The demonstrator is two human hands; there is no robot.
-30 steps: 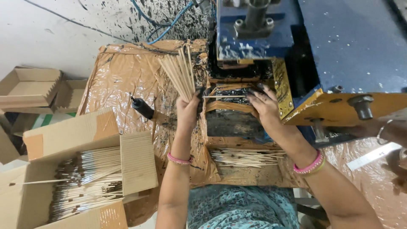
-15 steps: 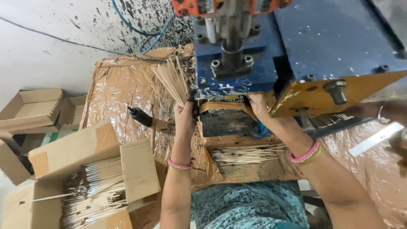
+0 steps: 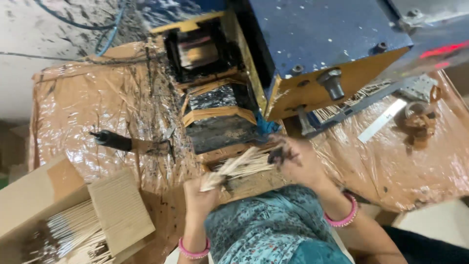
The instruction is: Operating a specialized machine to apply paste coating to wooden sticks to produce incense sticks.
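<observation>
Both hands are closing on one bundle of thin sticks: the left hand is clamping its near end and the right hand its far end, just before the blackened tray. The blurred sticks are fanning loose, so some may be slipping out. Beyond sit one blue machine, one box of sticks left of the grip, and two pink bangles, one per wrist.
</observation>
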